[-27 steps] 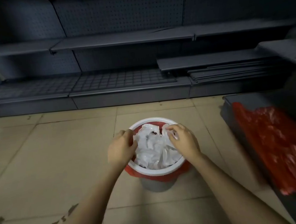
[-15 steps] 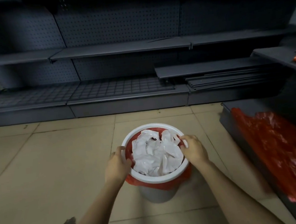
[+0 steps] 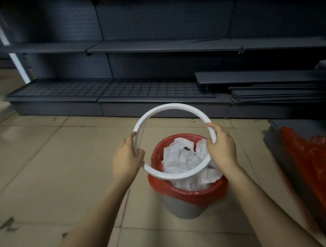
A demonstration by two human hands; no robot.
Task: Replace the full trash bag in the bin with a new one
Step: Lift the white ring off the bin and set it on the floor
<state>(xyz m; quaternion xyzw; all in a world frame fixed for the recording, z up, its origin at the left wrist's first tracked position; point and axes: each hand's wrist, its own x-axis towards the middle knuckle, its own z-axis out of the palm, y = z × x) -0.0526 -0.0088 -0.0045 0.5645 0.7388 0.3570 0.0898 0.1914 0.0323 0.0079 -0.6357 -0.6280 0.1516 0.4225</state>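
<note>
Head view: both hands' fingers (image 3: 211, 127) clasp the white ring (image 3: 168, 107) above the red-bagged, paper-stuffed bin (image 3: 184, 207).

— The white ring (image 3: 169, 107): plastic? 
— Smooth, slightly glossy plastic, yes. The bin (image 3: 184, 207) beneath is matt grey plastic. 
— And its red bag (image 3: 193, 194)? 
— Thin, crinkled film with a sheen, stuffed with crumpled white paper or plastic (image 3: 183, 157); too blurred to tell which. 
— The floor (image 3: 48, 171)? 
— Smooth, faintly shiny tiles.
</note>
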